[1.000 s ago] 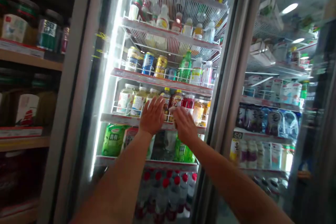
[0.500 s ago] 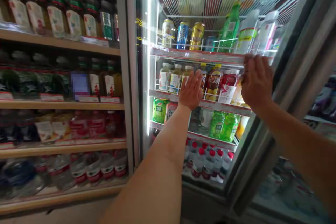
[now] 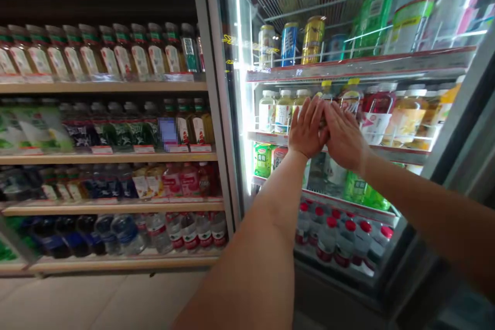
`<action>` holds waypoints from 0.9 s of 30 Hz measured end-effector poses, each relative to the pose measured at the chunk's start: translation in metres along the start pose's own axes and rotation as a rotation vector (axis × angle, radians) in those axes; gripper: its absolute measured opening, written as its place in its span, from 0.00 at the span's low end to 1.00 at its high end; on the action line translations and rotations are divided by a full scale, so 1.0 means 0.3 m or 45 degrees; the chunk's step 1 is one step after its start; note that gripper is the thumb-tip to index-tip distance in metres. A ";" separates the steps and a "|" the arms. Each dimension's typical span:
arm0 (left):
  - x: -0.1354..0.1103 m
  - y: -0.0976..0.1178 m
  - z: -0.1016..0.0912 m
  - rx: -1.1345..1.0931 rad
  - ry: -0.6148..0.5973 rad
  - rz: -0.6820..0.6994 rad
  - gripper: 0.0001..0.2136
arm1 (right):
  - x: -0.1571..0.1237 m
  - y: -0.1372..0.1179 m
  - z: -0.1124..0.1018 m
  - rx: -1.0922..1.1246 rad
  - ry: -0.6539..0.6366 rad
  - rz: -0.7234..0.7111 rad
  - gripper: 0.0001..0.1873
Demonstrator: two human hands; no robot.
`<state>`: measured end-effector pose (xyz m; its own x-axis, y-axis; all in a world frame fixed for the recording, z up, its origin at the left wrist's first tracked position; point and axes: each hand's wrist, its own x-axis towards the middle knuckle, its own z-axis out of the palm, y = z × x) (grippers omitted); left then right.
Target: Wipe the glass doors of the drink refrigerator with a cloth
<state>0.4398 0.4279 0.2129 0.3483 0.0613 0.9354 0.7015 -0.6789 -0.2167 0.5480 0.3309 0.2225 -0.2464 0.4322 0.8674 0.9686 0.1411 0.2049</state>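
The yellow-capped bottles, dark-bodied with smooth plastic shoulders, stand upright on the cooler shelf, directly behind the two hands and partly covered by them. The left hand is bare, its fingers straight and slightly spread, pointing upward. The right hand slants in from the other side, fingers extended and laid side by side; the two meet at their inner edges, just in front of the bottles. Contact between either hand and the bottles cannot be told from where I stand, and the right palm is hidden. On the same shelf, behind thin white wire, white-labelled bottles stand at the left end, and a red bottle with a pale wrap stands at the right. One level up are a blue can and a gold can, both metallic cylinders, and a tapering green bottle. Below are glossy green packs and, lower, clear red-capped bottles. A straight light strip edges the cooler. To the left, wood-toned shelves carry close rows of labelled bottles above a pale tiled floor.
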 end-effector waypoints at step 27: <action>-0.139 0.270 -0.025 -0.499 0.135 -0.137 0.19 | -0.095 0.296 -0.210 -0.484 0.345 0.162 0.32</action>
<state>0.4772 0.3647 0.1584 0.2057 0.0853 0.9749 0.4336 -0.9010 -0.0127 0.6431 0.2751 0.2446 -0.1567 0.1706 0.9728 0.9467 -0.2549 0.1972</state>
